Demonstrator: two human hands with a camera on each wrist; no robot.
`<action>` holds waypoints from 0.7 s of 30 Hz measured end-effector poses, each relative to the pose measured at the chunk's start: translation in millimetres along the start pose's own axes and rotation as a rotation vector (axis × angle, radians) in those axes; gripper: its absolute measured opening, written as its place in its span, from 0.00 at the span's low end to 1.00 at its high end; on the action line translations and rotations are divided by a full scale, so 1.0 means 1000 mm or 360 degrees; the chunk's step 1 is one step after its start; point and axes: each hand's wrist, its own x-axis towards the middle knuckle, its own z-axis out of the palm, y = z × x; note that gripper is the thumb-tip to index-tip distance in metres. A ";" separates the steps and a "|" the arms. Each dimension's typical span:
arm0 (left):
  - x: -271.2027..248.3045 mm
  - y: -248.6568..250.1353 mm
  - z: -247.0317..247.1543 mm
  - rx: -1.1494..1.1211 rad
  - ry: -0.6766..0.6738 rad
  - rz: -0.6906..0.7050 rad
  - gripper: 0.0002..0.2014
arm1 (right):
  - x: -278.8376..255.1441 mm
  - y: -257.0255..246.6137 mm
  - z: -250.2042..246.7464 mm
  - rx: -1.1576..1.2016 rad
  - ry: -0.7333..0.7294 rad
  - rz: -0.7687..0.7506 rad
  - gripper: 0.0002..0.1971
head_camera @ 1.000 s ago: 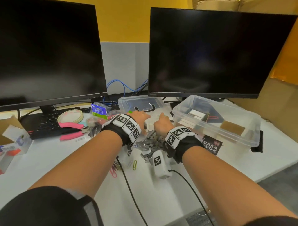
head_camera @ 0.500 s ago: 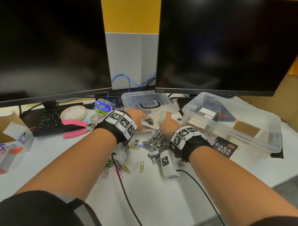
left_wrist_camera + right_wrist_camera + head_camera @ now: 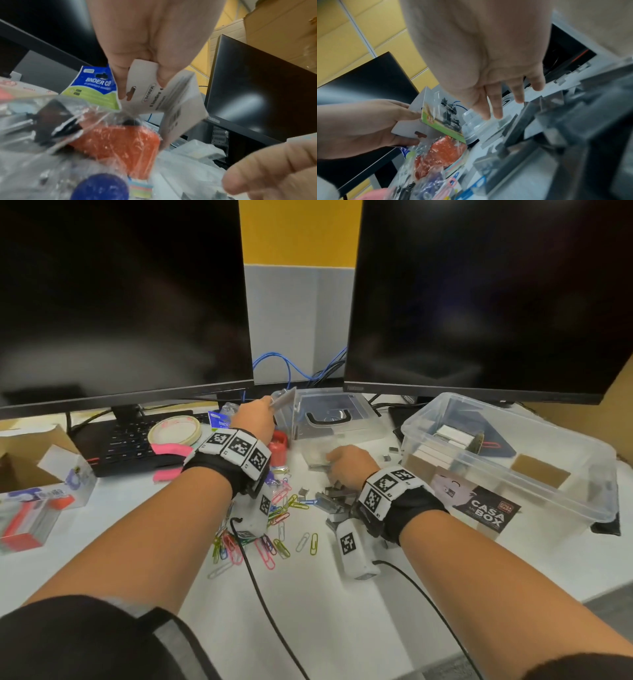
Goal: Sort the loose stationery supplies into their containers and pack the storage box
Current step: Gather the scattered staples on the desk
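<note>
My left hand [image 3: 270, 404] is raised by the left monitor's foot. It pinches the white card header of a clear binder clip packet [image 3: 285, 399]; in the left wrist view thumb and fingers [image 3: 120, 86] clamp that card [image 3: 154, 97]. My right hand [image 3: 331, 457] hovers low over a small clear tub [image 3: 317, 451] and the grey staple pile [image 3: 337, 496]. Its fingers [image 3: 496, 108] are straight and hold nothing. The big clear storage box [image 3: 582, 508] stands at the right, with small boxes inside. Coloured paper clips [image 3: 274, 529] lie scattered under my left wrist.
A clear lid with a black handle [image 3: 329, 419] lies behind the tub. On the left are a tape roll [image 3: 174, 431], a pink-handled tool [image 3: 168, 450], a keyboard [image 3: 126, 441] and open card boxes [image 3: 24, 463]. Two monitors wall off the back. A red bagged item [image 3: 277, 450] sits beside my left wrist.
Both hands were together at the middle. Now my left hand has lifted away, up and to the back left, with the packet, while my right hand stays low with its fingers spread.
</note>
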 end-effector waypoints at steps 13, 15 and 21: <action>0.010 0.007 0.010 0.0033 0.0003 -0.0097 0.23 | 0.029 0.013 -0.035 -0.0977 -0.0144 0.0193 0.15; 0.011 0.006 0.013 0.0060 -0.0031 -0.0089 0.24 | 0.036 0.017 -0.034 -0.0986 -0.0135 0.0140 0.14; 0.017 0.001 0.023 0.0042 -0.0035 -0.0060 0.24 | 0.044 0.027 -0.026 -0.0672 -0.0188 0.0150 0.22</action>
